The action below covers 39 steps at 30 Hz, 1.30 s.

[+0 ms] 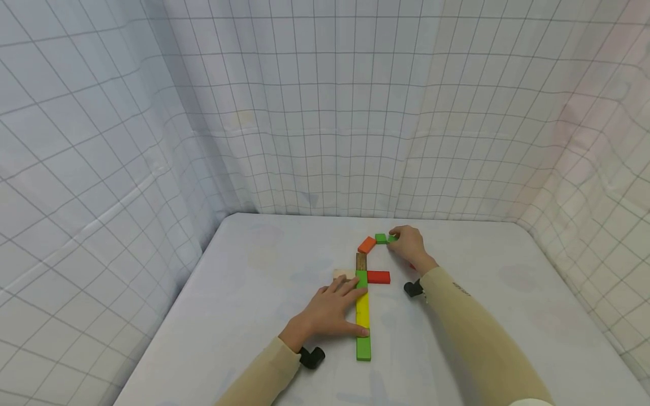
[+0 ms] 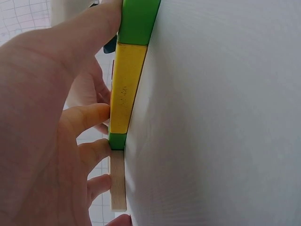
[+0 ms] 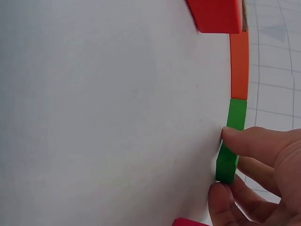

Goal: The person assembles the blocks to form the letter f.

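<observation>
My left hand [image 1: 330, 309] lies with spread fingers over a straight column of blocks. Its thumb touches the lower green block [image 1: 363, 351] by the yellow block [image 1: 362, 310]. Other fingertips touch the upper green block [image 1: 361, 277] and the pale wooden block [image 2: 118, 181] beside it. At the column's far end, my right hand [image 1: 410, 246] pinches a small green block [image 3: 226, 165] between thumb and fingers. That block sits on the table against another small green block [image 1: 381, 238], which follows an orange block [image 1: 367, 245] and a brown block [image 1: 361, 261].
A red block [image 1: 378, 277] juts right from the column. Another red block [image 1: 412, 266] is partly hidden under my right wrist. The white table [image 1: 274, 254] ends at hanging checked cloth [image 1: 335, 169] behind and at the sides.
</observation>
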Each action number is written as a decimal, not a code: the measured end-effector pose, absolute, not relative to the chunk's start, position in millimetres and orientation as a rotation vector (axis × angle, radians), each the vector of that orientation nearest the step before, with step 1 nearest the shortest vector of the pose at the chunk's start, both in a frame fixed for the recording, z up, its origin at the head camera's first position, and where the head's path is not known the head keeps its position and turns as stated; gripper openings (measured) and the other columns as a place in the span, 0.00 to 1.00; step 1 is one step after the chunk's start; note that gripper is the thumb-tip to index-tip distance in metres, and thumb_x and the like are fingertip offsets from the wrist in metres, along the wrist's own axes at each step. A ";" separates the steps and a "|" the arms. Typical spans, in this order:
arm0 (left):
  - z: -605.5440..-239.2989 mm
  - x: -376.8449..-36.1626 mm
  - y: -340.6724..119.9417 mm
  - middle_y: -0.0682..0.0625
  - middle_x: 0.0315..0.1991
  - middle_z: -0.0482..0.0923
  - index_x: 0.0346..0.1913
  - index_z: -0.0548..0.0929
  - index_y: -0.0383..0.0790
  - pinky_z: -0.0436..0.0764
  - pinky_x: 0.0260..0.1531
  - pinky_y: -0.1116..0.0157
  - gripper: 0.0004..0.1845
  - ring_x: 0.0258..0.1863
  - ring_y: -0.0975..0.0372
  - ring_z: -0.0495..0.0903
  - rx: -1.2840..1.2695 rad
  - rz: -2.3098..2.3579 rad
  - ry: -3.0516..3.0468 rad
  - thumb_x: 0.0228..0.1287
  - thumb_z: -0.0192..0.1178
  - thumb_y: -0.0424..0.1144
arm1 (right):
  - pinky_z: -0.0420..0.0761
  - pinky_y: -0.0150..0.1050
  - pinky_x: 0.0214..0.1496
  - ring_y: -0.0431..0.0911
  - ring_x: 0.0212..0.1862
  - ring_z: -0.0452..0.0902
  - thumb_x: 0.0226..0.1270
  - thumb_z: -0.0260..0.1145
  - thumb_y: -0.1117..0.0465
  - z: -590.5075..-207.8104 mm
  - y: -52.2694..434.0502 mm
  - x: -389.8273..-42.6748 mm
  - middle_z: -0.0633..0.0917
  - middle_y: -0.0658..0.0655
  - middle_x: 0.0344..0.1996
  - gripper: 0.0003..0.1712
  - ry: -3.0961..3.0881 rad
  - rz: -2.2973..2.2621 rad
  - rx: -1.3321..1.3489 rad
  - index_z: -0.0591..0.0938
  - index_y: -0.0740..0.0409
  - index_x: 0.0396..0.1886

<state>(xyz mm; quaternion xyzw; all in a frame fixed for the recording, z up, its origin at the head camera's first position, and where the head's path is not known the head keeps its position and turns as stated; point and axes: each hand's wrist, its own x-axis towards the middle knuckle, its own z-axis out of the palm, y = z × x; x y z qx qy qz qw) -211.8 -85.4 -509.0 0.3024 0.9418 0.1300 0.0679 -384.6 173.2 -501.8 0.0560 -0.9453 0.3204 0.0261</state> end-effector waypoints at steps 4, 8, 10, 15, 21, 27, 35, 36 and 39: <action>-508.3 -210.9 -85.3 0.55 0.81 0.46 0.80 0.58 0.61 0.60 0.67 0.40 0.53 0.79 0.52 0.42 0.910 0.398 2.834 0.53 0.54 0.81 | 0.77 0.52 0.56 0.57 0.52 0.77 0.60 0.74 0.65 -496.4 174.1 -381.5 0.83 0.65 0.51 0.26 -2.956 0.985 0.181 0.83 0.62 0.59; -508.5 -210.8 -85.6 0.55 0.81 0.46 0.79 0.58 0.61 0.60 0.67 0.41 0.53 0.79 0.52 0.42 0.908 0.399 2.834 0.53 0.54 0.81 | 0.77 0.52 0.57 0.58 0.53 0.76 0.61 0.74 0.64 -491.0 175.8 -378.5 0.82 0.65 0.53 0.26 -2.969 0.979 0.185 0.82 0.60 0.60; -508.6 -210.9 -85.8 0.55 0.81 0.46 0.79 0.58 0.61 0.60 0.67 0.41 0.53 0.79 0.52 0.42 0.905 0.408 2.829 0.53 0.54 0.81 | 0.77 0.52 0.57 0.58 0.54 0.76 0.61 0.73 0.64 -488.5 176.6 -376.5 0.82 0.65 0.54 0.26 -2.972 0.977 0.180 0.82 0.60 0.60; -508.0 -210.8 -86.5 0.55 0.81 0.47 0.79 0.59 0.60 0.60 0.67 0.40 0.53 0.79 0.51 0.43 0.891 0.416 2.818 0.53 0.55 0.81 | 0.78 0.52 0.55 0.58 0.53 0.76 0.62 0.73 0.63 -483.5 177.4 -370.5 0.82 0.64 0.55 0.26 -2.975 1.021 0.168 0.82 0.59 0.61; -508.6 -211.6 -87.3 0.54 0.81 0.47 0.79 0.59 0.59 0.60 0.66 0.39 0.53 0.79 0.50 0.43 0.906 0.425 2.823 0.54 0.56 0.79 | 0.79 0.51 0.51 0.57 0.52 0.76 0.62 0.73 0.63 -482.0 181.0 -362.9 0.82 0.64 0.53 0.25 -2.933 1.010 0.194 0.83 0.58 0.60; -508.8 -212.4 -87.7 0.55 0.81 0.47 0.79 0.59 0.60 0.60 0.67 0.40 0.53 0.79 0.51 0.42 0.900 0.431 2.820 0.53 0.56 0.80 | 0.77 0.52 0.52 0.58 0.53 0.76 0.62 0.73 0.61 -478.5 184.7 -352.4 0.82 0.64 0.52 0.25 -2.884 0.979 0.230 0.83 0.58 0.59; -509.7 -212.8 -86.0 0.55 0.81 0.47 0.79 0.59 0.60 0.60 0.67 0.40 0.53 0.79 0.51 0.43 0.909 0.429 2.833 0.53 0.55 0.81 | 0.76 0.53 0.51 0.58 0.52 0.76 0.62 0.73 0.60 -475.5 192.6 -337.1 0.83 0.64 0.51 0.24 -2.846 0.987 0.209 0.84 0.59 0.58; -510.1 -212.9 -85.8 0.55 0.81 0.47 0.79 0.59 0.60 0.60 0.67 0.40 0.53 0.79 0.51 0.43 0.911 0.428 2.834 0.53 0.55 0.81 | 0.77 0.53 0.51 0.58 0.52 0.76 0.62 0.72 0.60 -476.3 194.2 -335.2 0.83 0.64 0.51 0.24 -2.849 0.990 0.197 0.84 0.59 0.58; -509.8 -212.0 -85.0 0.55 0.81 0.47 0.79 0.59 0.60 0.60 0.67 0.40 0.53 0.79 0.51 0.43 0.912 0.427 2.832 0.53 0.55 0.81 | 0.77 0.53 0.51 0.58 0.53 0.76 0.63 0.72 0.60 -479.0 199.1 -329.5 0.82 0.63 0.51 0.23 -2.854 1.008 0.157 0.84 0.59 0.59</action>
